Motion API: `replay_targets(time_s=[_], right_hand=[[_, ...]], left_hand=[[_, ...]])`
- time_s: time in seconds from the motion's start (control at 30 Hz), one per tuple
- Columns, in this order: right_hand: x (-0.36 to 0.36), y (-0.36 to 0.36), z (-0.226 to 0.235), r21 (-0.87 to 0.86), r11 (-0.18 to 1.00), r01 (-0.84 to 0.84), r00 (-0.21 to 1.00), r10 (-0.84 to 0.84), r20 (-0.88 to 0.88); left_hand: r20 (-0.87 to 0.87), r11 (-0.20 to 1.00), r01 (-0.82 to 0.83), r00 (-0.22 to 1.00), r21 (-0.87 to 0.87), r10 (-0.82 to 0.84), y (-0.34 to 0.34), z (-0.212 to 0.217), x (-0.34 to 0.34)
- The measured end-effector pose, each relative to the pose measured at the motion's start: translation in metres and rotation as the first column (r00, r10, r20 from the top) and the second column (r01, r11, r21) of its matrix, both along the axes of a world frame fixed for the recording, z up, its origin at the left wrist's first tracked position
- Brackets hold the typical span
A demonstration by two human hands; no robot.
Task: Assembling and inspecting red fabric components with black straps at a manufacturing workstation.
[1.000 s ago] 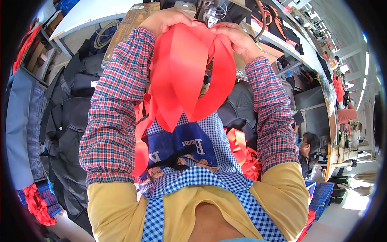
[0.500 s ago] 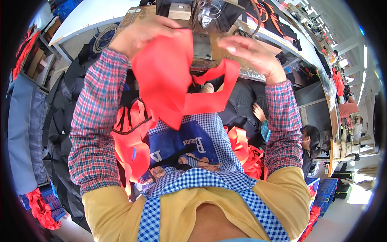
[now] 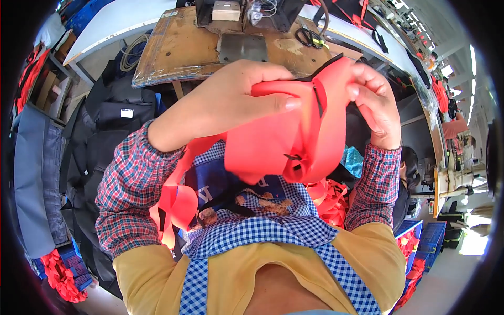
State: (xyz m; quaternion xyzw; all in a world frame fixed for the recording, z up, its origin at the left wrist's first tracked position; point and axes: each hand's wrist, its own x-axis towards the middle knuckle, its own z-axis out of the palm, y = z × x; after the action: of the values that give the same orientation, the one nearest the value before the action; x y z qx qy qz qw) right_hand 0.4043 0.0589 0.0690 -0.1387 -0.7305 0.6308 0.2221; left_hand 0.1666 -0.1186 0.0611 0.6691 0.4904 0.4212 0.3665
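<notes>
Both hands hold a wide red fabric piece with black edging [image 3: 268, 134] up over my lap. My left hand [image 3: 231, 97] is closed on its upper left part, thumb lying across the front and fingers behind. At the upper right, my right hand [image 3: 375, 100] pinches the edge of the same piece between thumb and fingertips. The fabric hangs in folds, with a small black strip low on its front. More red fabric strips [image 3: 178, 205] trail over my lap at the left, on the blue checked apron [image 3: 262, 233].
Ahead stands a worn wooden work table [image 3: 178, 47] with a metal plate [image 3: 242, 48] and a small pale box [image 3: 226, 10]. Black fabric pieces [image 3: 89, 194] are heaped at the left. Red strips [image 3: 328, 202] lie at my right. Another person [image 3: 407, 178] is close by on the right.
The red fabric has moved right and been turned, its black edge now on top. My right hand, apart from it before, now pinches it. My left hand has come lower and right.
</notes>
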Motion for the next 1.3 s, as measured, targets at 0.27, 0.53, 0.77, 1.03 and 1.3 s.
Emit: replay_targets(time_s=[0.27, 0.53, 0.77, 1.03, 1.3], right_hand=[[-0.037, -0.041, -0.002, 0.88, 0.472, -0.052, 0.982, -0.135, 0.131], [-0.065, -0.015, -0.032, 0.697, 0.714, -0.067, 0.97, -0.117, 0.213], [-0.118, 0.032, -0.071, 0.525, 0.849, -0.056, 0.98, -0.053, 0.191], [-0.169, 0.079, -0.084, 0.265, 0.963, -0.053, 0.958, -0.026, 0.287], [-0.189, 0.117, -0.09, -0.13, 0.991, -0.044, 0.977, 0.07, 0.203]], left_hand=[[-0.265, 0.994, -0.07, 0.96, 0.089, 0.092, 0.014, -0.013, 0.001], [-0.324, 0.992, -0.123, 0.94, -0.041, 0.104, 0.033, -0.023, -0.039], [-0.227, 0.966, -0.174, 0.965, -0.193, 0.129, 0.075, -0.04, -0.09], [-0.065, 0.907, -0.324, 0.946, -0.268, 0.319, 0.121, -0.063, -0.131], [0.014, 0.92, -0.327, 0.941, -0.216, 0.338, 0.14, -0.067, -0.145]])
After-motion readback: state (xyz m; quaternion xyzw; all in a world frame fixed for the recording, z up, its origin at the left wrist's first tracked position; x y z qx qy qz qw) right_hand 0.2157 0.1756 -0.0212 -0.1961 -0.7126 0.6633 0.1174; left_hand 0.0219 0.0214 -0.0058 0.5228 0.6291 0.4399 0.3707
